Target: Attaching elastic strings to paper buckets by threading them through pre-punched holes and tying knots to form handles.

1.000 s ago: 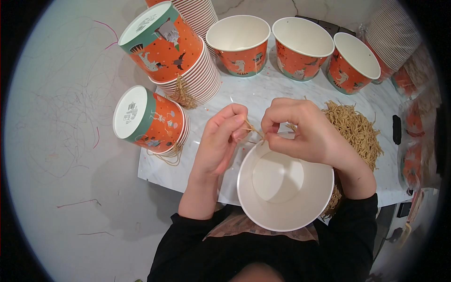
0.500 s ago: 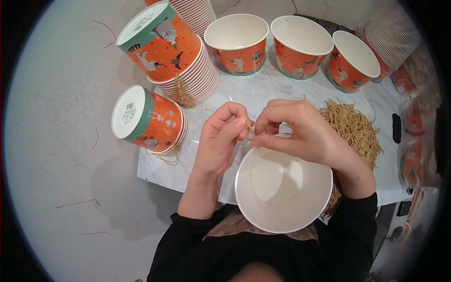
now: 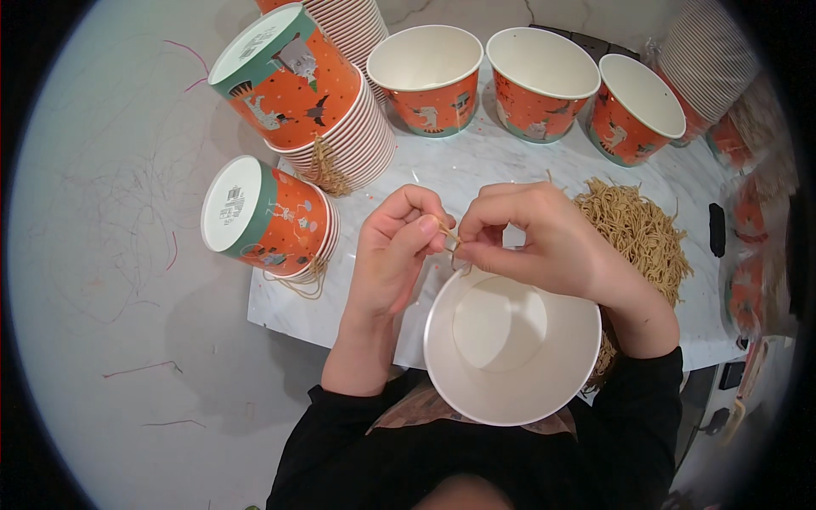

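Observation:
A tan cord is pinched between the fingertips of both my hands, just above the far rim of a white-lined paper bucket. My left hand is closed on the cord with thumb and index finger. On the cord's other end, close to the rim, the thumb and fingertips of my right hand are pressed together. The bucket sits open side up against my body, and I look down into its bare inside. Whether the cord passes through a hole in the rim is too small to tell.
Tan cords lie in a heap right of my right hand. Three upright orange buckets, such as the middle one, line the back. Upside-down stacked buckets and a shorter stack stand left, cords hanging from them. Bagged buckets are far right.
More of the tan cord shows between my fingertips, now as a small loop near the rim. My hands and the bucket have barely moved.

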Available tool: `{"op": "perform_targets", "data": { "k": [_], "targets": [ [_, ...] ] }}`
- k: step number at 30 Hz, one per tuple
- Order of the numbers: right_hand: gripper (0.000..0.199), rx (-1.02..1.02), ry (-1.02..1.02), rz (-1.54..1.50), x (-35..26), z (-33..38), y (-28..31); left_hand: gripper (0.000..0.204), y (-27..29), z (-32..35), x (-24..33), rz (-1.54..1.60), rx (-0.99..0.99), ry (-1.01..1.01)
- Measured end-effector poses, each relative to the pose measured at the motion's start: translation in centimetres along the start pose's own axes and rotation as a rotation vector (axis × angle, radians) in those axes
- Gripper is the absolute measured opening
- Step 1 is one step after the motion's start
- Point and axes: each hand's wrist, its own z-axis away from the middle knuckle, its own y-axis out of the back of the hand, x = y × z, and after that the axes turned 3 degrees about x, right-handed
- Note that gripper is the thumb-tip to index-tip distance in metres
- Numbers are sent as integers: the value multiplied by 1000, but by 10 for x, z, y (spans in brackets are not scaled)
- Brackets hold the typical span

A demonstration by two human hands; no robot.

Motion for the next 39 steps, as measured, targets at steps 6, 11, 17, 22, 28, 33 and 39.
{"op": "perform_targets", "data": {
  "k": [6, 11, 17, 22, 28, 33, 39],
  "targets": [
    [9, -3, -12, -1, 1, 0, 0, 19, 0, 0, 3, 17, 65, -20],
    [10, 1, -10, 1, 2, -1, 0, 23, 3, -2, 7, 34, 72, -29],
    [10, 2, -30, 3, 2, -1, 0, 17, -4, -3, 8, -74, 159, -57],
    [11, 32, -54, -6, 3, -1, -1, 18, -8, -4, 11, -65, 149, -48],
    [10, 46, -52, -2, 5, -1, -2, 27, -1, -2, 10, -258, 73, -4],
    [11, 40, -48, 36, 6, 0, 0, 26, -2, 1, 11, -559, 105, 16],
    [10, 47, -117, 30, 3, 0, -1, 17, -14, 1, 12, -777, 207, -121]
  ]
}}
